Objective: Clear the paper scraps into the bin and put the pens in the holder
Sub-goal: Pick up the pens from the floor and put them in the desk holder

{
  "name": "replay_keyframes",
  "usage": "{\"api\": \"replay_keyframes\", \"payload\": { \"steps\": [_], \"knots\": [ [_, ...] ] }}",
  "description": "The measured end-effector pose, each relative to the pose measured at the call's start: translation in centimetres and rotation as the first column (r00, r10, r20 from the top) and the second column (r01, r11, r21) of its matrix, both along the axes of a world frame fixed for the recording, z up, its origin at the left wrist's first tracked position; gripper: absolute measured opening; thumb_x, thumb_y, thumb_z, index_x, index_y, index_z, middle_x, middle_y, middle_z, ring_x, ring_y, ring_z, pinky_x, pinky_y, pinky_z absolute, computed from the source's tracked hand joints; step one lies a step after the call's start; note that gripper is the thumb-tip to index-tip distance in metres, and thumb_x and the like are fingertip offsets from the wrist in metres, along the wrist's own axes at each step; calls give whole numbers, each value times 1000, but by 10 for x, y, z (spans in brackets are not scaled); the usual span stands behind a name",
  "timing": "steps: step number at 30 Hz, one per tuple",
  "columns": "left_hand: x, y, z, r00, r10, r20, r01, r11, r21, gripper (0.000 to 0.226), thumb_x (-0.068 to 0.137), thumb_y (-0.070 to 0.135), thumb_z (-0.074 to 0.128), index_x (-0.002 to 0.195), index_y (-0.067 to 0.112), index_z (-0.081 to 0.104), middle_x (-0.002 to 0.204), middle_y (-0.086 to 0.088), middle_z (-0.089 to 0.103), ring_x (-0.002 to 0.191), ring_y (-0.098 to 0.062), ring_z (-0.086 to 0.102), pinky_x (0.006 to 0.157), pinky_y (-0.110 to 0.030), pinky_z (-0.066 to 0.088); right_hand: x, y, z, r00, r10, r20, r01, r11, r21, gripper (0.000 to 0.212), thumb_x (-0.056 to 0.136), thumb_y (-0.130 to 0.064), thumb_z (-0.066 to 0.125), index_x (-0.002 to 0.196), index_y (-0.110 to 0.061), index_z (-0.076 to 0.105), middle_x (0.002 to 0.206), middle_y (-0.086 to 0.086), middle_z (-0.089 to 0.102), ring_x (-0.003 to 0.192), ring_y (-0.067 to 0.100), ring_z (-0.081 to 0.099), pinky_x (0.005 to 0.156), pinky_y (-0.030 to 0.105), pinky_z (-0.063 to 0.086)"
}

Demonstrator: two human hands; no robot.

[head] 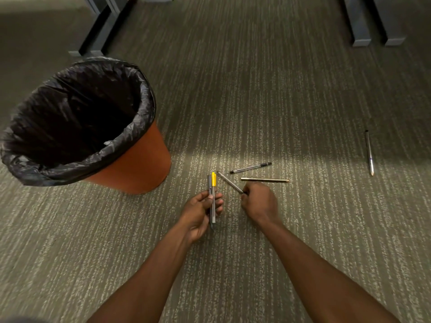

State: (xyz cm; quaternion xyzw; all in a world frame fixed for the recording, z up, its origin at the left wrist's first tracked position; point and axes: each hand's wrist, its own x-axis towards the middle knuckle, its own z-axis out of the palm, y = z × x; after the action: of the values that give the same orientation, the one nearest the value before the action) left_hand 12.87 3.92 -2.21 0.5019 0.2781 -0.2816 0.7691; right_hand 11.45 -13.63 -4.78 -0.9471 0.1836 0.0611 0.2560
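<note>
My left hand (203,209) holds a small bunch of pens upright, one with a yellow cap (213,179) and a grey one beside it. My right hand (257,201) is closed around the end of a grey pen (229,182) that slants up to the left. On the carpet just beyond lie a clear pen with a black cap (250,168) and a gold-coloured pen (264,180). Another silver pen (369,152) lies far to the right. The orange bin (140,166), lined with a black bag, stands at the left. No paper scraps and no holder are in view.
Grey striped carpet (256,101) covers the floor. Dark metal desk legs (100,31) stand at the back left, with more legs (360,26) at the back right.
</note>
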Motion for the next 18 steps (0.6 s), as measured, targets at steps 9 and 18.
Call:
{"api": "replay_keyframes", "payload": {
  "steps": [9,18],
  "knots": [
    [5,4,4,999,17,-50,-22,995,-94,27,103,-4,40,124,1,56,123,-12,69,99,-22,72,86,-39,58,-10,-48,48,992,-125,-12,83,582,809,11,90,-5,71,95,-13,76,83,8,77,67,19,68,64,36,53],
    [7,-20,33,966,-238,104,250,960,-126,32,107,4,35,128,8,58,119,-7,73,98,-19,71,80,-35,56,10,-49,90,985,164,45,-156,771,617,7,82,-15,79,74,-14,79,71,-2,75,62,3,63,58,26,53]
  ]
}}
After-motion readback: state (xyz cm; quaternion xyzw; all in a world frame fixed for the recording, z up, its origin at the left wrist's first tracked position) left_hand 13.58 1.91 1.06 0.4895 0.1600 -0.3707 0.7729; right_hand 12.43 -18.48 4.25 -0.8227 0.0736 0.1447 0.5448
